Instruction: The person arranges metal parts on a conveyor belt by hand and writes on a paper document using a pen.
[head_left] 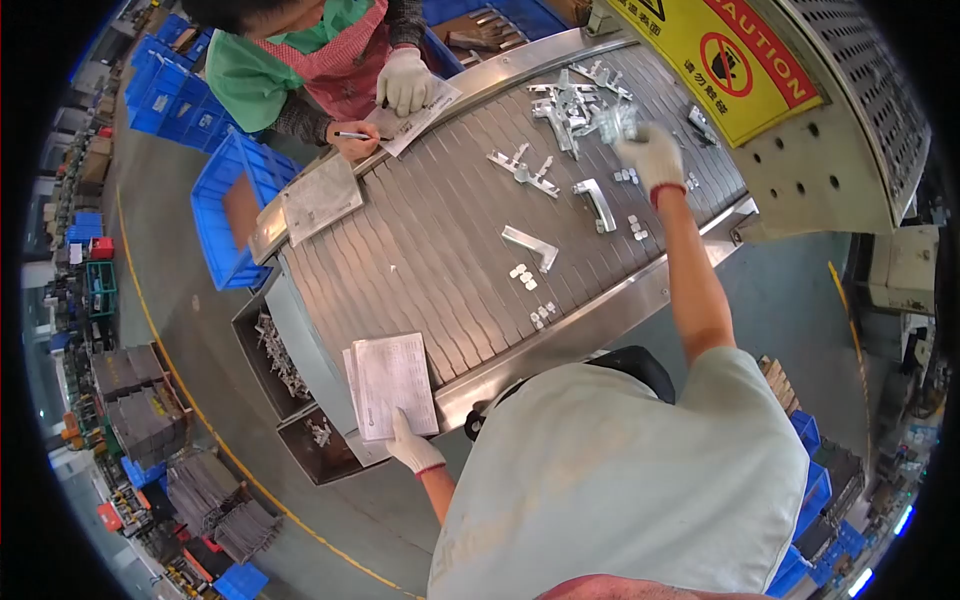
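White-gloved left grip point(411, 447) clamped on papers point(393, 385), near left. Right grip point(652, 158) beside metal parts point(563, 108), far right; closure we cannot tell.

White-gloved hands point(655, 160), red cuffs point(668, 190)

One conveyor point(430, 250); on it, two separate angled castings point(530, 241), one branched casting point(522, 172) — plus a casting pile point(565, 108) too tangled to count — and at least four clusters of small pieces point(523, 277); at its near edge, one paper stack point(392, 380); at its far edge, one pen point(351, 135); above it, one caution sign point(728, 65); at its end, two metal bins point(340, 456); just beyond, one tilted blue crate point(265, 170).
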